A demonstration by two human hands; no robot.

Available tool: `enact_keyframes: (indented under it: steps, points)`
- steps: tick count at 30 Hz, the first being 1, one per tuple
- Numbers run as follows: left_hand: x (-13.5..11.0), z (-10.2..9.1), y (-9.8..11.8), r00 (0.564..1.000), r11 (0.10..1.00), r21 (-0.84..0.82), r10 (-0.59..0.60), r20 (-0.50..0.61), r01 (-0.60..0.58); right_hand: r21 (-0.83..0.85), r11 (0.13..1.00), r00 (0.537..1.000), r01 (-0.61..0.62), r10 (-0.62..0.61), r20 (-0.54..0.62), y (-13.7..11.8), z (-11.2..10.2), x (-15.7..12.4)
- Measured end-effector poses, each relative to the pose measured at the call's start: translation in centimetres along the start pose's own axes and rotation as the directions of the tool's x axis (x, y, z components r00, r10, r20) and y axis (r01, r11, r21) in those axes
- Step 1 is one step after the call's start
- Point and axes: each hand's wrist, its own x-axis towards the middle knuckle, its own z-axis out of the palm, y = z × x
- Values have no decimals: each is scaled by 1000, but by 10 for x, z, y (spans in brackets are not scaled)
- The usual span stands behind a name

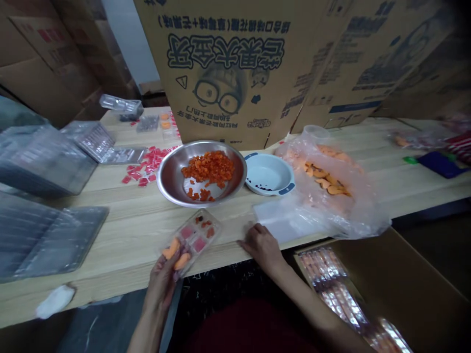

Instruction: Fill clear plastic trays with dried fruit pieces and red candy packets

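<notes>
My left hand [162, 282] grips the near end of a small clear compartment tray [195, 238] filled with orange slices, pink sachets and small red pieces; the tray is tilted just above the wooden table [121, 230]. My right hand [262, 245] rests knuckles up on the table's front edge, fingers curled, beside a flat clear lid [279, 215]; what it holds, if anything, is hidden. Just beyond stands a steel bowl [169, 181] with chopped orange-red dried fruit [209, 169].
A white bowl with blue handles [268, 174] sits right of the steel bowl. A plastic bag of orange slices [331, 186] lies further right. Pink sachets [145, 166] and stacks of clear trays [44, 235] are on the left. Cardboard boxes [235, 68] stand behind; a carton of packed trays [342, 299] sits lower right.
</notes>
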Motion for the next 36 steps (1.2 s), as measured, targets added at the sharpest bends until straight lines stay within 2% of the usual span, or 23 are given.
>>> enact_keyframes:
  steps: [2,4,9,15,20,23,27,30,36]
  points:
    - [-3,5,2,1000,1000,-8,-3,-13,3,-164,985,994,-57,71,79,-9,7,4]
    - [-7,8,3,1000,1000,-12,-3,-23,3,-236,968,989,-85,111,98,-15,12,8]
    - [-12,7,2,1000,1000,-19,-25,-15,25,-189,980,988,-56,81,129,-7,7,8]
    - [-17,0,-8,998,998,-32,-54,-17,53,-25,1000,986,-11,15,169,6,-4,4]
    - [-28,1,-24,995,994,-60,-95,31,96,153,988,984,-9,-19,178,5,-5,22]
    - [-42,9,-30,997,997,-53,-49,52,51,248,967,984,-51,7,177,2,4,35]
    - [-63,23,-37,997,995,-98,14,78,-7,368,922,982,-118,53,182,-2,19,44]
    - [-72,28,-45,998,992,-118,59,31,-55,476,867,977,-149,56,206,-3,23,46]
    - [-71,12,-64,993,989,-91,114,-9,-115,626,746,964,-228,80,255,0,17,44]
